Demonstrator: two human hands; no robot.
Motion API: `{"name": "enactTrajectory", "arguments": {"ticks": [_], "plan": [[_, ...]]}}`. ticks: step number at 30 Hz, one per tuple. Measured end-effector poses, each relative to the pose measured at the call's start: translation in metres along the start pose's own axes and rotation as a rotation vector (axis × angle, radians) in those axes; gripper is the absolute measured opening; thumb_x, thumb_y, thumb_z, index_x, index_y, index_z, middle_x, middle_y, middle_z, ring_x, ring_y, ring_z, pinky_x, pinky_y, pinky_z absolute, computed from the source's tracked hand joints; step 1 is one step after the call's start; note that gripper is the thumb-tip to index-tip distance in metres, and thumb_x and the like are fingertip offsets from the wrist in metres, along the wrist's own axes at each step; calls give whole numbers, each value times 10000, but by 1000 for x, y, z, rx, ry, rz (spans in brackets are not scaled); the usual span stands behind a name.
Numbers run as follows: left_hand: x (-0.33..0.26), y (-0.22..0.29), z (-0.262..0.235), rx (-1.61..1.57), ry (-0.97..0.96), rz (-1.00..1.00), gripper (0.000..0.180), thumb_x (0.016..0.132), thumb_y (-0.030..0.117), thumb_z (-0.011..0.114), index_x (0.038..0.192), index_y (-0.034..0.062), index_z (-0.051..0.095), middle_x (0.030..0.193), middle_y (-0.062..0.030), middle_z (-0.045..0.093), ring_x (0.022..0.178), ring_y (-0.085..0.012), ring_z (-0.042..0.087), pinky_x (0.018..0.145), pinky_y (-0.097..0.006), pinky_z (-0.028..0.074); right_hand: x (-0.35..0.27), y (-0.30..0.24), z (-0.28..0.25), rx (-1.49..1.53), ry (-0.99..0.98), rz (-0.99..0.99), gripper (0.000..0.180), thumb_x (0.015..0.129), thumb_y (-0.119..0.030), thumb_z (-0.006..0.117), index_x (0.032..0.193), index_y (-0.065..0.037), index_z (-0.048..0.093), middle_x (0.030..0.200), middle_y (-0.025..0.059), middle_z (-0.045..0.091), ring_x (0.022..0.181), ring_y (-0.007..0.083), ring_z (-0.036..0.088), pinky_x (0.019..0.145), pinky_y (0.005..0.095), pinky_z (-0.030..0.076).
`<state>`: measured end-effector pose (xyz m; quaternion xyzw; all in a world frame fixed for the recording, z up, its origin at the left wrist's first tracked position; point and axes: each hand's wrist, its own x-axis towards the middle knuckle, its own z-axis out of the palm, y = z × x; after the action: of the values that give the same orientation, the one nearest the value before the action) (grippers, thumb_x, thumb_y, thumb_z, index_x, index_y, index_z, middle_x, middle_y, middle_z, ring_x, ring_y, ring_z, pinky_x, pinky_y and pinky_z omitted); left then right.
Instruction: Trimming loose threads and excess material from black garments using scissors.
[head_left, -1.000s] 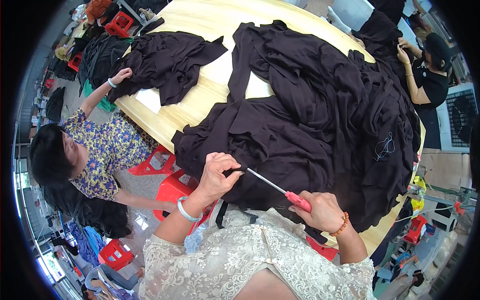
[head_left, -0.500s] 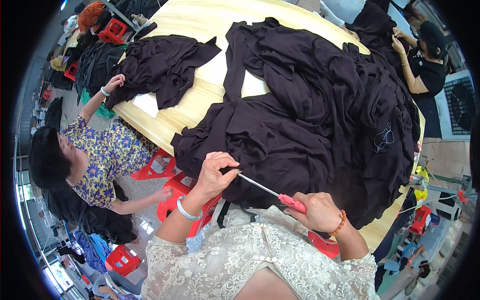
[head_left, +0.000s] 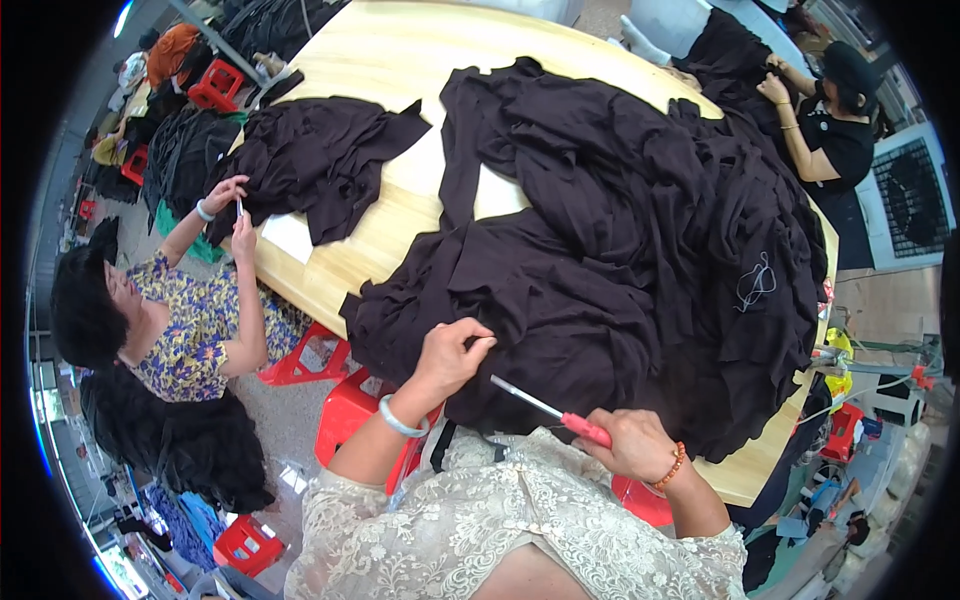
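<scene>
A large heap of dark, nearly black garments (head_left: 590, 270) spreads over the table before me. My left hand (head_left: 452, 360) is closed in a pinch on a fold of one dark garment at the near side of the heap. In my closed right hand (head_left: 635, 443) is a red-handled tool (head_left: 585, 428) with a thin straight metal shaft, like a screwdriver. Its shaft points up and left, and the tip stands a little apart from my left fingertips. How much cloth lies between those fingertips is hidden.
A pale wooden table (head_left: 420, 80) carries a smaller dark garment pile (head_left: 310, 160), where a co-worker's hands (head_left: 235, 205) work at the left. Another co-worker (head_left: 835, 125) handles dark cloth at the far right. Light thread (head_left: 757, 285) lies on the heap. Red stools (head_left: 345, 415) stand at left.
The tool's tip has drawn back from my left fingertips, which it met before. My left hand has shifted slightly right and nearer. The left co-worker's second hand has risen to the first.
</scene>
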<state>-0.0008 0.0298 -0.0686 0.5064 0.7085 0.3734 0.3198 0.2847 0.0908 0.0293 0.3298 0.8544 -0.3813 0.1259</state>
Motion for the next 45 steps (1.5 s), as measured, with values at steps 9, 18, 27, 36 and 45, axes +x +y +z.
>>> {"name": "enactTrajectory", "arguments": {"ticks": [9, 18, 27, 36, 45], "plan": [[34, 111, -88, -255, 56, 295, 53, 832, -16, 715, 873, -7, 682, 818, -53, 687, 732, -94, 632, 668, -217, 484, 53, -28, 50, 576, -319, -412, 545, 925, -317, 590, 1404, -110, 434, 1225, 168, 619, 1081, 339, 626, 929, 402, 482], [99, 160, -185, -510, 437, 580, 207, 902, 41, 665, 1092, -36, 632, 1035, -68, 670, 914, -76, 618, 841, -187, 470, 57, -4, -5, 498, 370, 207, 270, 875, -285, 678, 877, -15, 669, 731, 218, 643, 704, 381, 657, 629, 422, 499], [245, 170, -193, -267, 618, 874, 76, 935, 52, 632, 975, 2, 672, 829, 46, 630, 718, -16, 529, 643, -153, 410, 88, 72, -204, -560, 1064, 124, 372, 963, -320, 571, 1086, 31, 569, 844, 319, 617, 797, 494, 605, 657, 534, 486], [73, 7, -106, 201, 94, -35, 186, 848, 182, 690, 881, 9, 631, 850, -141, 619, 820, -303, 607, 759, -386, 484, 99, 55, -82, 241, 515, 94, 255, 882, -75, 656, 1120, -19, 585, 868, 183, 645, 805, 294, 681, 724, 341, 511], [-40, -76, -65, -359, 253, -578, 343, 775, 79, 772, 1064, -3, 605, 884, -79, 637, 813, -146, 618, 752, -274, 503, 113, -16, -18, 123, 1, -88, 377, 863, -197, 686, 1182, -52, 549, 931, 186, 674, 870, 389, 651, 738, 426, 515]]}}
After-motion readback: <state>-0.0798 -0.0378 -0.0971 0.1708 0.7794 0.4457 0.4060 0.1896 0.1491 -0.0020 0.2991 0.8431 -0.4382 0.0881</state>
